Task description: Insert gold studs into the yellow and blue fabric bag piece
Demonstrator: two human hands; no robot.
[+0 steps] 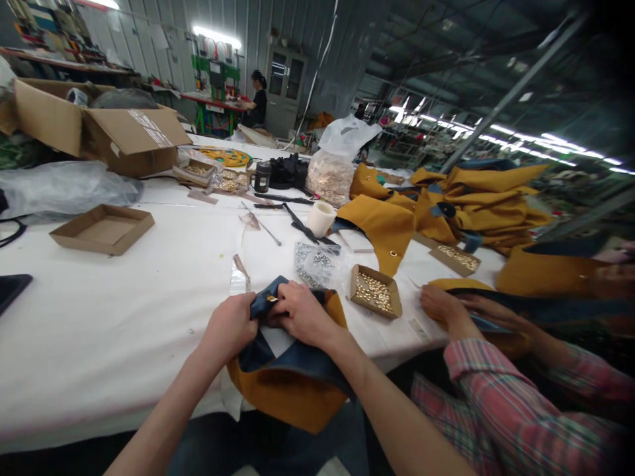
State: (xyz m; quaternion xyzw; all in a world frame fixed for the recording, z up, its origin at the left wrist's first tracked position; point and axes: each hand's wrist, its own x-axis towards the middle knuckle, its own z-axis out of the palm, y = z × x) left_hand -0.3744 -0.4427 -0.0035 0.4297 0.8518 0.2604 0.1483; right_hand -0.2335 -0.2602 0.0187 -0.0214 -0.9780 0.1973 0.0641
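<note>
A mustard-yellow fabric piece with a dark blue lining (292, 390), which looks like a bag, hangs over the table's front edge before me. My left hand (233, 324) is closed on the blue upper edge at its left side. Just to the right, my right hand (300, 311) pinches the same edge, its fingertips partly hidden in the folds. A small gold metal piece (272, 299) shows on the blue fabric between my hands. Right of my hands stands a cardboard tray of gold eyelets (374, 293), and behind them lies a clear bag of silver metal pieces (317, 262).
A co-worker in plaid sleeves (496, 390) handles similar yellow fabric close on my right. Yellow pieces (476, 198) are heaped beyond. An empty cardboard tray (104, 228) sits at left, a large cardboard box (133, 135) behind it. A white tape roll (321, 218) stands mid-table.
</note>
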